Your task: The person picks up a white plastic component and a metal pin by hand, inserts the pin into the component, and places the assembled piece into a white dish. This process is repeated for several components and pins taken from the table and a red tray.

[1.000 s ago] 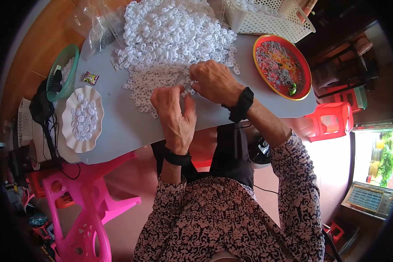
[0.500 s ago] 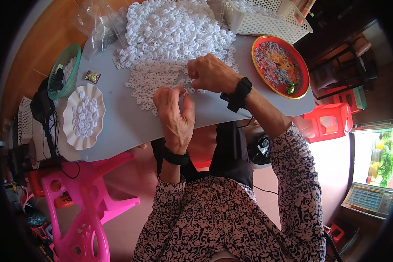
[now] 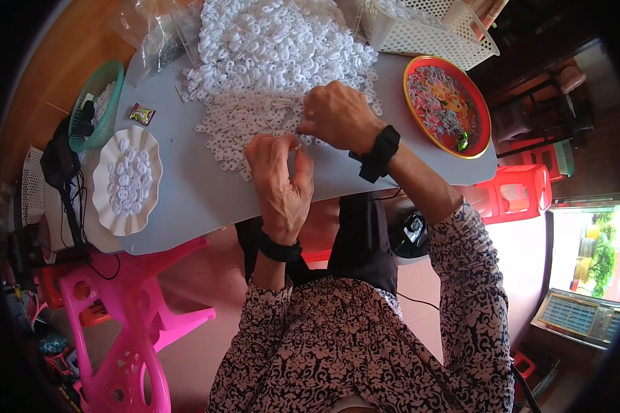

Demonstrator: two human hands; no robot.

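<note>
A heap of small white plastic pieces with holes (image 3: 275, 41) covers the far middle of the grey table. In front of it spreads a flatter layer of small white flat pieces (image 3: 238, 124). My left hand (image 3: 280, 182) is over the near edge of that layer, fingers curled and thumb bent toward the index finger. Something pale shows at its fingertips, too small to name. Just to the right, my right hand (image 3: 342, 115) is closed above the layer's right edge. Its knuckles hide whatever its fingertips hold.
On the left stand a scalloped white dish (image 3: 153, 199) of white pieces, a green basket (image 3: 117, 86) and a small wrapped packet (image 3: 142, 113). A red round tray (image 3: 485, 131) of small grey pieces is at right, behind it a white perforated basket (image 3: 420, 43). A pink chair (image 3: 127, 310) stands lower left.
My hands stay close together in nearly the same place. My left fingertips have shifted slightly, and the view has turned a little, moving the surroundings slightly.
</note>
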